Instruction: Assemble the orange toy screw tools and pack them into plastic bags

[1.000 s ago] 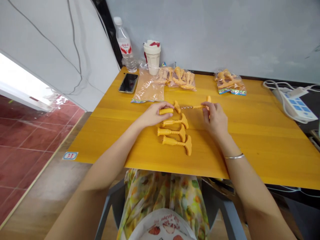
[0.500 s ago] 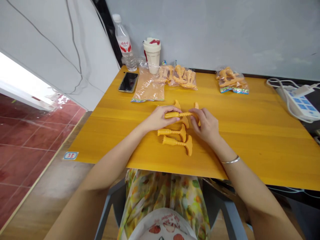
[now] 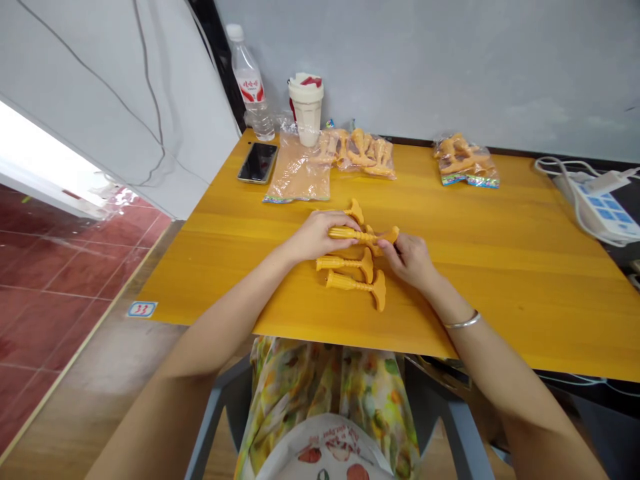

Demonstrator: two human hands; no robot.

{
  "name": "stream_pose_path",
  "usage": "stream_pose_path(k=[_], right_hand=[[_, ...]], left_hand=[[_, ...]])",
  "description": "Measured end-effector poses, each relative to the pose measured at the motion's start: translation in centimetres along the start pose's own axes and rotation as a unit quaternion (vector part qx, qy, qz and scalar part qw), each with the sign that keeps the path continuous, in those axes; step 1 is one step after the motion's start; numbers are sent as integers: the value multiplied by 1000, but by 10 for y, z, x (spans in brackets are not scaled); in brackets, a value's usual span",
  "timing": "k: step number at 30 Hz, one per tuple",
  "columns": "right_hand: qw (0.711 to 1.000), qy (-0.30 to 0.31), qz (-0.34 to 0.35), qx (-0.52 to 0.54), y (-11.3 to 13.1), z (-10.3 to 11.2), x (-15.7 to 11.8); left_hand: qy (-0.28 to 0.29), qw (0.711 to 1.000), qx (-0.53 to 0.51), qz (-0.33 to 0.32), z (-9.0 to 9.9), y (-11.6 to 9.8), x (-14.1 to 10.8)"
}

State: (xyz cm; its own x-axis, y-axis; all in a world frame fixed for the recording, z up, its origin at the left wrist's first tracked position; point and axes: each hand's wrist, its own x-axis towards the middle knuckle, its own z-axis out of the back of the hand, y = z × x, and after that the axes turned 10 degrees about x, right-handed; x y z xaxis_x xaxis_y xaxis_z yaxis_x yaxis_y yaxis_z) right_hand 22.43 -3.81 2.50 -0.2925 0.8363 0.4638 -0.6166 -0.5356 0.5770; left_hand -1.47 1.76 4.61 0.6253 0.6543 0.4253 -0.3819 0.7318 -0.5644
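Observation:
My left hand [image 3: 321, 235] is closed round the ribbed handle of an orange T-shaped tool [image 3: 353, 233], held just above the table. At the tool's crossbar end on the right, my right hand [image 3: 409, 259] pinches the T-shaped head. Two more orange T-shaped tools lie below my hands, one [image 3: 350, 263] nearer them and one [image 3: 350, 283] closer to the table's front edge. Another orange tool [image 3: 356, 211] lies behind my left hand, partly hidden by it. A further one is mostly covered by the held tool.
Toward the back stand a water bottle [image 3: 253, 90] and a white cup [image 3: 307, 110], near a phone [image 3: 257, 163]. Clear bags of orange pieces lie at the back middle [image 3: 373, 155] and back right [image 3: 465, 160]. A power strip [image 3: 607, 208] with cables sits at the right.
The held tool's crossbar has turned from upright to nearly flat. My right hand has shifted slightly down and right, with its fingers drawn in at the crossbar.

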Motion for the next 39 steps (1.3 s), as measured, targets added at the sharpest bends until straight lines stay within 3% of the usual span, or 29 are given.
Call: stream_pose_path(k=[2, 4, 6, 8, 10, 13, 16, 19, 22, 25, 27, 29, 31, 34, 37, 39], right_hand=[[991, 13, -96, 96, 7, -2, 1], [961, 38, -179, 208, 13, -3, 2], [930, 60, -225, 286, 15, -2, 4], [921, 59, -237, 305, 12, -1, 6], [941, 9, -206, 270, 5, 1, 5], [984, -72, -86, 138, -8, 5, 3], [999, -40, 18, 11, -14, 8, 2], [999, -16, 35, -12, -8, 8, 3], [994, 3, -59, 90, 4, 5, 4], [955, 26, -183, 233, 12, 1, 5], [933, 26, -218, 284, 12, -1, 5], [934, 17, -226, 276, 8, -1, 4], [955, -11, -201, 216, 0, 1, 2], [988, -54, -102, 99, -13, 8, 1], [999, -32, 0, 2, -19, 13, 1], [999, -10, 33, -41, -16, 14, 2]], left_hand=[[-23, 999, 19, -36, -3, 1, -1], [-49, 995, 39, -75, -7, 2, -2], [-65, 991, 58, -103, -10, 2, -2], [-69, 990, 65, -107, -10, 3, -2], [-81, 991, 59, -90, -9, 4, -1], [-113, 991, 51, -55, -8, 6, -1], [-115, 991, 58, -44, -8, 7, -1], [-109, 988, 82, -77, -12, 7, -2], [-131, 975, 118, -133, -16, 7, -2], [-150, 959, 166, -175, -19, 8, -1], [-148, 953, 189, -183, -20, 9, 0], [-142, 954, 192, -181, -19, 11, 1], [-139, 961, 171, -167, -18, 13, 1], [-141, 972, 126, -138, -16, 15, 1], [-138, 976, 101, -134, -16, 15, 0], [-130, 975, 105, -143, -17, 14, -1]])
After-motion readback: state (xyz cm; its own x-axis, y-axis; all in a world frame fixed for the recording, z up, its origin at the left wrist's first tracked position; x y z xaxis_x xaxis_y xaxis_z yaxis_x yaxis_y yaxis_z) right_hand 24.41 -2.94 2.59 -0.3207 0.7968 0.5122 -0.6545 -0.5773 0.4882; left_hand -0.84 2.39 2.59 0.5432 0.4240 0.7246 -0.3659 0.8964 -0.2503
